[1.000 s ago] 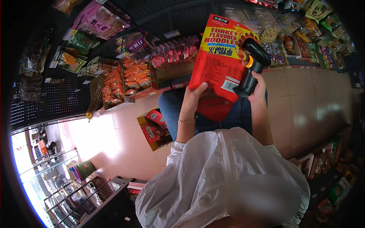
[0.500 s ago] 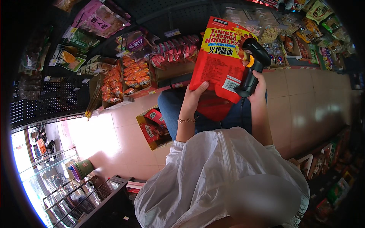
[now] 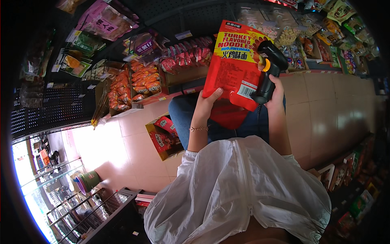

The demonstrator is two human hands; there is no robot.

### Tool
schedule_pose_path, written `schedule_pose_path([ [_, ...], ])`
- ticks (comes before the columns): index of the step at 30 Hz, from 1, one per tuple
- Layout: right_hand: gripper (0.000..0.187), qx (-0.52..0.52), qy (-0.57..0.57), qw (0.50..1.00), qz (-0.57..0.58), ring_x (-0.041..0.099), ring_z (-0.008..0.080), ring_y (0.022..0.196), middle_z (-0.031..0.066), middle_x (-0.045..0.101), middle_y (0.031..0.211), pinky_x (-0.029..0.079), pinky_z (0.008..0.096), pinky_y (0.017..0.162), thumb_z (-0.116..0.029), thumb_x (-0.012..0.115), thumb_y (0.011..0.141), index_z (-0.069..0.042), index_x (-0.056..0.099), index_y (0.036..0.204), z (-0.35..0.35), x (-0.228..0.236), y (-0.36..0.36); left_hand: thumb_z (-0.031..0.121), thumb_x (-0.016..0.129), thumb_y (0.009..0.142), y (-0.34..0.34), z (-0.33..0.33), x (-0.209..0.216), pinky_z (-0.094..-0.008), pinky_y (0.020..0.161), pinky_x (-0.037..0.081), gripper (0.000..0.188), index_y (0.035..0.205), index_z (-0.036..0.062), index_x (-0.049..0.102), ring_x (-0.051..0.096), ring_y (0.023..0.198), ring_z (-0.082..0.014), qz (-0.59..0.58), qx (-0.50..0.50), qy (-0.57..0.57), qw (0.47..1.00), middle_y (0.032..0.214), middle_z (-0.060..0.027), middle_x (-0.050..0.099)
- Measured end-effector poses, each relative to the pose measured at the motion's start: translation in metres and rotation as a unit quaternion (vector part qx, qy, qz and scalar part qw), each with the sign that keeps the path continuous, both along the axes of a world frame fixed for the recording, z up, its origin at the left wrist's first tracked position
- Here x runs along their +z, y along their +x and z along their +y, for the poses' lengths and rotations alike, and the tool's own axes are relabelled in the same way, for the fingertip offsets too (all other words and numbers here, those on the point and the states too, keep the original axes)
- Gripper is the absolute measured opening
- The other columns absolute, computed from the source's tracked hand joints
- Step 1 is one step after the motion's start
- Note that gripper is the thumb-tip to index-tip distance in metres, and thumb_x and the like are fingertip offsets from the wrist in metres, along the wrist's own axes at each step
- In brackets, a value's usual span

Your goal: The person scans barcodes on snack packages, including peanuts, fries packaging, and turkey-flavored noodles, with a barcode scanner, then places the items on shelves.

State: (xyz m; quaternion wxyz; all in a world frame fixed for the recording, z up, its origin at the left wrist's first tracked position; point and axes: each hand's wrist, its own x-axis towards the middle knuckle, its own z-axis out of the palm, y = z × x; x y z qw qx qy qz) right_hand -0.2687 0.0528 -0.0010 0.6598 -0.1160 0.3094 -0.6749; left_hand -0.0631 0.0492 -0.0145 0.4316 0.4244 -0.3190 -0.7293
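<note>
A red and yellow noodle packet (image 3: 233,67) is held up in front of my knees, its printed back and barcode toward me. My left hand (image 3: 209,101) grips its lower left corner, thumb on the face, other fingers hidden behind. In my right hand (image 3: 277,95) is a black handheld barcode scanner (image 3: 266,89) with an orange trigger. The scanner overlaps the packet's right edge beside the barcode; whether they touch I cannot tell. More red packaging (image 3: 227,116) shows below the packet, over my lap.
Shelves ahead carry orange snack packs (image 3: 146,79), pink packs (image 3: 189,53) and hanging bags. An open carton (image 3: 164,138) with red packets stands on the tiled floor left of my legs. A green bucket (image 3: 89,179) and a black wire rack (image 3: 97,215) are at lower left.
The packet and scanner have shifted very slightly. Both hands keep their grips.
</note>
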Motion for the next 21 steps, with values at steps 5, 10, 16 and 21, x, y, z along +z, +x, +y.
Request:
schedule_pose_path([
  [5,0.048,-0.005,0.039,0.999,0.029,0.049,0.0236,0.099,0.0112,0.049,0.107,0.039,0.0358,0.085,-0.024,0.052,0.071,-0.004,0.04,0.113,0.0002,-0.0016,-0.0006,0.02,0.06,0.076,-0.0005,-0.0001,-0.0034,-0.0248,0.071,0.042,0.024,0.089,0.0003,0.057,0.054,0.078,-0.0111,-0.01,0.01,-0.01,1.0,0.084,-0.0047,0.059],
  [10,0.047,0.004,0.062,0.998,0.03,0.049,0.0234,0.098,0.0112,0.049,0.106,0.04,0.0359,0.084,-0.024,0.052,0.071,-0.004,0.04,0.113,0.0006,-0.0048,-0.0031,0.021,0.061,0.075,-0.0001,0.0007,-0.0057,-0.0247,0.07,0.042,0.024,0.087,0.0007,0.058,0.054,0.076,-0.0105,-0.016,0.015,-0.013,1.0,0.082,-0.0037,0.059],
  [16,0.046,0.004,0.032,0.999,0.025,0.047,0.0223,0.101,0.01,0.048,0.108,0.037,0.0348,0.087,-0.023,0.049,0.073,-0.004,0.04,0.113,0.0001,-0.0017,0.0005,0.022,0.062,0.074,0.0009,0.0012,-0.0073,-0.0248,0.071,0.042,0.027,0.088,0.0001,0.057,0.054,0.077,-0.0113,-0.011,0.012,-0.007,1.0,0.083,-0.0044,0.059],
  [21,0.045,0.002,0.018,1.0,0.022,0.046,0.0216,0.103,0.0095,0.048,0.11,0.035,0.034,0.089,-0.022,0.049,0.073,-0.004,0.04,0.113,0.0001,-0.004,0.0002,0.022,0.063,0.073,0.0012,0.0017,-0.0089,-0.025,0.072,0.042,0.03,0.091,-0.0006,0.057,0.055,0.078,-0.012,-0.011,0.014,-0.004,1.0,0.085,-0.0053,0.059],
])
